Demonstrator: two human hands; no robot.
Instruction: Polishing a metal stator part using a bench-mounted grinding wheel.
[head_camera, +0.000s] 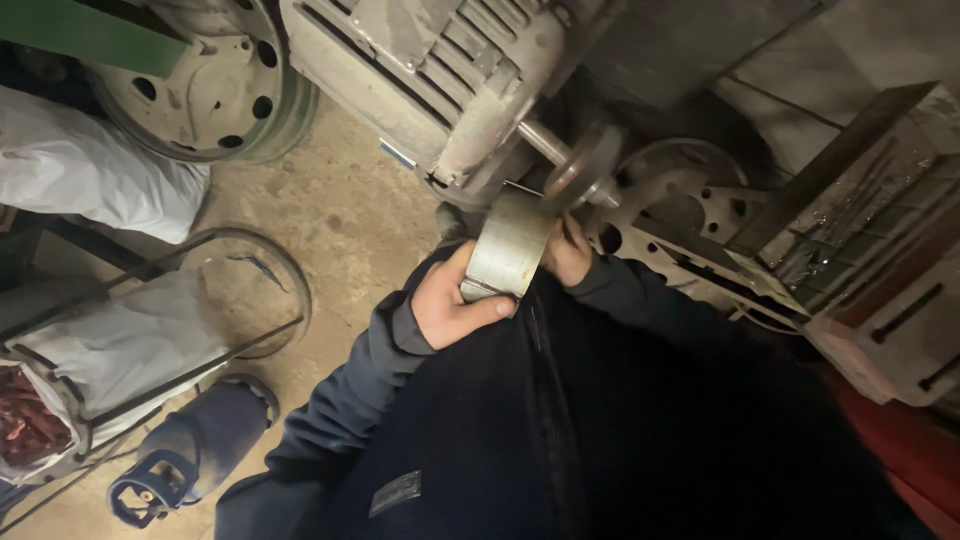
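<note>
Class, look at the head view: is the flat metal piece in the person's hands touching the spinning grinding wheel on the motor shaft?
Touching. The head view shows the metal piece with its upper end meeting the wheel, with no gap visible.

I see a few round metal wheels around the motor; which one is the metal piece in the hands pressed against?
The small blurred grinding wheel on the grey motor's shaft; the perforated rims lie aside, untouched.

Metal piece (508, 245) against wheel (583, 165), below motor (430, 70).
</note>
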